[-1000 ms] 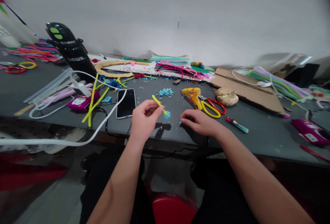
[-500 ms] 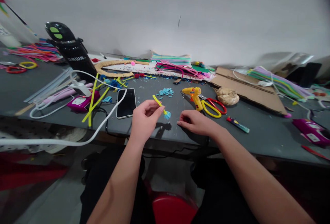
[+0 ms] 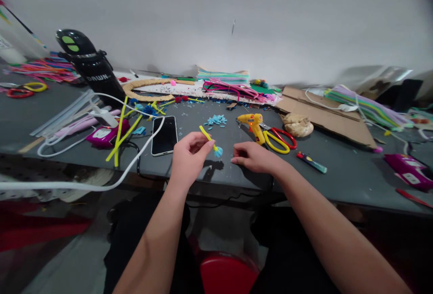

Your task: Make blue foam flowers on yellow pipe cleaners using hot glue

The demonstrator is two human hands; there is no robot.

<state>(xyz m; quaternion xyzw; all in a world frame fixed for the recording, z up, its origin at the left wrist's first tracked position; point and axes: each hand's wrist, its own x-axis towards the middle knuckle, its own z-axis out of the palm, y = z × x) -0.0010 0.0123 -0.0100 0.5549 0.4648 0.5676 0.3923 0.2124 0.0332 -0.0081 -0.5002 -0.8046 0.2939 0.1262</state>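
My left hand (image 3: pixel 189 156) pinches a short yellow pipe-cleaner stem (image 3: pixel 205 133) that ends in a small blue tuft (image 3: pixel 218 151), holding it just above the grey table (image 3: pixel 209 167). My right hand (image 3: pixel 254 158) rests on the table to the right of the tuft, fingers curled and pressed together on the surface; whether anything is under the fingertips I cannot make out. A pile of small blue bits (image 3: pixel 216 121) lies just beyond both hands.
A yellow glue gun (image 3: pixel 253 125) and red-and-yellow scissors (image 3: pixel 279 140) lie right of centre. A black phone (image 3: pixel 164 135) lies left, crossed by a white cable (image 3: pixel 111 181). Yellow stems (image 3: pixel 120 136), a black bottle (image 3: pixel 91 66), cardboard (image 3: pixel 324 116) and coloured sheets fill the back.
My right hand has slid slightly left along the table toward the tuft. The left hand holds the stem where it was.
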